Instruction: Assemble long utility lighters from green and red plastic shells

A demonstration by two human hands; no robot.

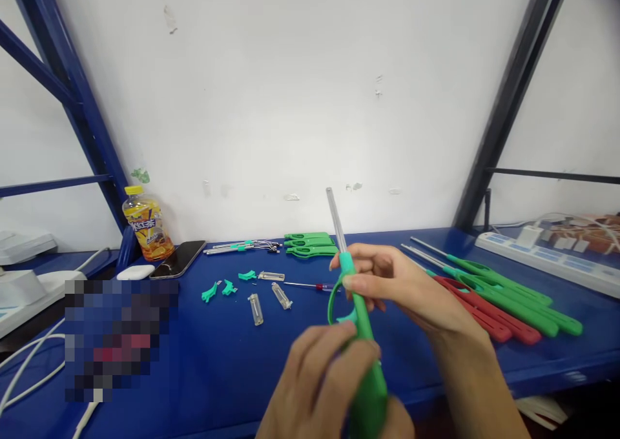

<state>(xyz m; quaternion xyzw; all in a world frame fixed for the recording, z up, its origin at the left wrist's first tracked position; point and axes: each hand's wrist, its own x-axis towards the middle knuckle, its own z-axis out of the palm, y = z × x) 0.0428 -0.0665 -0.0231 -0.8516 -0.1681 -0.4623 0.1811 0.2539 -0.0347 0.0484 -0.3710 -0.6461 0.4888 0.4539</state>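
Observation:
A green gas lighter (367, 339) with a long metal tube (335, 218) is held tilted over the table, tube up and away from me. My left hand (324, 377) is closed around its handle, fingers near the teal trigger (347, 317). My right hand (387, 277) pinches the lighter's neck by the teal collar (345, 263), thumb on the near side. Behind the hands lie a screwdriver (314, 286), teal trigger pieces (228, 288) and several clear fuel tanks (256, 309). Part of the handle is hidden by my left fingers.
At right lie several green lighters (513, 294) and red lighters (489, 306), beside a power strip (557, 252). Green shells (310, 242) and metal tubes with wires (242, 246) line the back. A phone (179, 260) and drink bottle (148, 226) stand left.

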